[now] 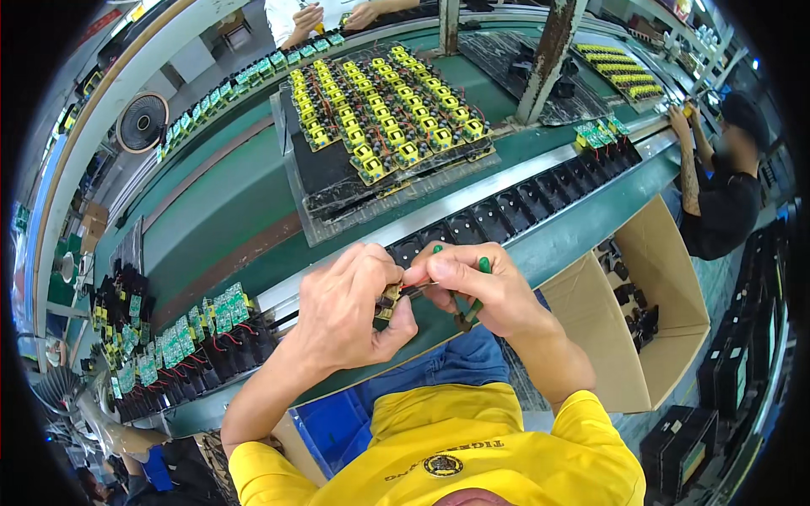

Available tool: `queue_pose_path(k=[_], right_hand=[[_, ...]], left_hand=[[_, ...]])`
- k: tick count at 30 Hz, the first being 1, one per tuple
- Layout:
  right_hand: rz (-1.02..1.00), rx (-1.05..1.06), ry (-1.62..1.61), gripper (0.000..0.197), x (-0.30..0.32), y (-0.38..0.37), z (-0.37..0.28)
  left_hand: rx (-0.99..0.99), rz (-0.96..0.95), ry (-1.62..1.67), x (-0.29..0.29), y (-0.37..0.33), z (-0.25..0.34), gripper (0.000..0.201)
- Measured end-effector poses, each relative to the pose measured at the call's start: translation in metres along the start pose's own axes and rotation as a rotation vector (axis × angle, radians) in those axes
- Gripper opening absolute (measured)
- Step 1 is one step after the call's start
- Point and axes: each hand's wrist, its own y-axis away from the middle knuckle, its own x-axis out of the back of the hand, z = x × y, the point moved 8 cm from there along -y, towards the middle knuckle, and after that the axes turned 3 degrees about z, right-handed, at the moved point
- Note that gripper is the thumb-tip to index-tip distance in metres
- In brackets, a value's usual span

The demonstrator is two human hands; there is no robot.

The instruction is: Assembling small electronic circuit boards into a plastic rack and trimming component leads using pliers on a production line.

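Close together at the near edge of the bench, both my hands work on one small piece. My left hand (346,308) is closed round a small circuit board (388,302) with yellow parts, mostly hidden by the fingers. My right hand (485,282) grips green-handled pliers (472,310) within the palm, their dark head pointing down. Its thumb and forefinger also pinch at a thin red wire (411,288) beside the board. Just beyond my hands runs a row of black plastic housings (510,208). To the left, housings hold green boards (177,341) with red wires.
A stack of dark panels (337,196) carries rows of yellow-topped circuit boards (388,110). An open cardboard box (595,337) with black parts stands at the right. A metal post (550,63) rises beyond the housings. One co-worker (730,194) is at the right, another (316,17) across the bench.
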Motion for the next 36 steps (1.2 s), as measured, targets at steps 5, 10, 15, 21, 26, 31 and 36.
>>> queue_pose_path(k=[5, 10, 15, 21, 26, 31, 36], right_hand=[[0.080, 0.250, 0.315, 0.020, 0.009, 0.005, -0.016], [0.256, 0.454, 0.476, 0.017, 0.024, 0.015, -0.037], [0.320, 0.511, 0.508, 0.015, 0.030, 0.017, -0.042], [0.248, 0.472, 0.500, 0.013, 0.032, 0.014, -0.033], [0.211, 0.555, 0.556, 0.015, 0.029, 0.013, -0.031], [0.156, 0.609, 0.203, 0.037, 0.034, 0.018, -0.056], [0.000, 0.614, -0.527, 0.050, 0.055, 0.023, -0.079]], left_hand=[[0.416, -0.024, 0.463, -0.012, 0.004, -0.019, 0.014], [0.783, 0.069, 0.844, -0.029, 0.012, -0.031, 0.009], [0.712, 0.120, 0.752, -0.038, 0.009, -0.033, 0.007], [0.543, 0.112, 0.645, -0.041, 0.000, -0.023, 0.008], [0.546, 0.194, 0.695, -0.043, 0.006, -0.016, 0.009], [0.540, 0.416, 0.632, -0.055, 0.025, -0.017, 0.011], [0.492, 0.546, 0.607, -0.081, 0.041, -0.008, 0.013]])
